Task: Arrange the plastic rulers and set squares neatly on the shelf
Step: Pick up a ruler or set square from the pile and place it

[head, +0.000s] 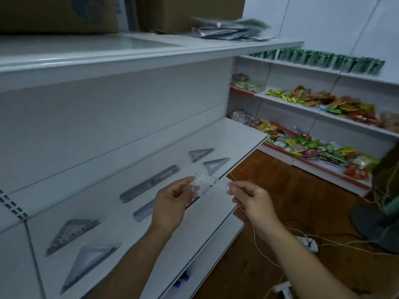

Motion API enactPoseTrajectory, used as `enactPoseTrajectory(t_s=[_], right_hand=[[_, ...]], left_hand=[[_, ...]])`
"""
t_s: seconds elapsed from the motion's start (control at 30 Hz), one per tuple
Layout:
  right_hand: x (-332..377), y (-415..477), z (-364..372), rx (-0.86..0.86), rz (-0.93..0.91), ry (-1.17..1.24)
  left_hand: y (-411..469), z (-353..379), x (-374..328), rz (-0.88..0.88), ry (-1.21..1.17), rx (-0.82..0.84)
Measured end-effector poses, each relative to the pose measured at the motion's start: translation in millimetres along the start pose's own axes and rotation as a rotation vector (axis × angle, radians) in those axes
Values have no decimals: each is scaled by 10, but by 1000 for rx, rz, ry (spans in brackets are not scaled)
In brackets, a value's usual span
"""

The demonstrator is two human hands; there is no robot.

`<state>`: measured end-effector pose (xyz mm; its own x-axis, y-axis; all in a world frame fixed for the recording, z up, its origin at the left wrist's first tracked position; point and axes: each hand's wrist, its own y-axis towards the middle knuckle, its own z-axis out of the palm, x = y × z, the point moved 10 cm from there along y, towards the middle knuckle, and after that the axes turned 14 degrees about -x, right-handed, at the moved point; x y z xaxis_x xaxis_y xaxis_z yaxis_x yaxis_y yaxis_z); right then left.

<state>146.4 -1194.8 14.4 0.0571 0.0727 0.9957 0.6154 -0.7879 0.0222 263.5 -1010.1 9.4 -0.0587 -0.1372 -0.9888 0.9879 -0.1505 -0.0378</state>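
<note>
Fingers (186,184) of left hand (170,203) and right hand (252,199) pinch a clear ruler (206,182) over shelf (226,134). Set squares (200,154) lie there.

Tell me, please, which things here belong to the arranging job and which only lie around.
Job: clear ruler pinched by left hand and right hand; two rulers and four set squares lying on the shelf.
Lying about: snack packets, cardboard boxes, power strip, fan base.

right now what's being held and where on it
A clear plastic piece, ruler or set square unclear, pinched at its ends: left hand on the left, right hand on the right.
</note>
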Motion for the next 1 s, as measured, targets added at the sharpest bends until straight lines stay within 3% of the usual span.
enactPoseTrajectory(t_s=[0.4, 0.63, 0.83, 1.0], right_hand=[[-157, 1912, 788, 405, -80, -50], [-43, 2784, 1055, 572, -434, -221], [-146, 3077, 1306, 684, -668, -236], [-272, 3183, 1459, 718, -822, -284]], left_hand=[[1159, 469, 197, 16, 101, -333], [1567, 800, 289, 5, 212, -496], [1642, 865, 451, 23, 642, -501], [1682, 880, 528, 32, 840, -571]])
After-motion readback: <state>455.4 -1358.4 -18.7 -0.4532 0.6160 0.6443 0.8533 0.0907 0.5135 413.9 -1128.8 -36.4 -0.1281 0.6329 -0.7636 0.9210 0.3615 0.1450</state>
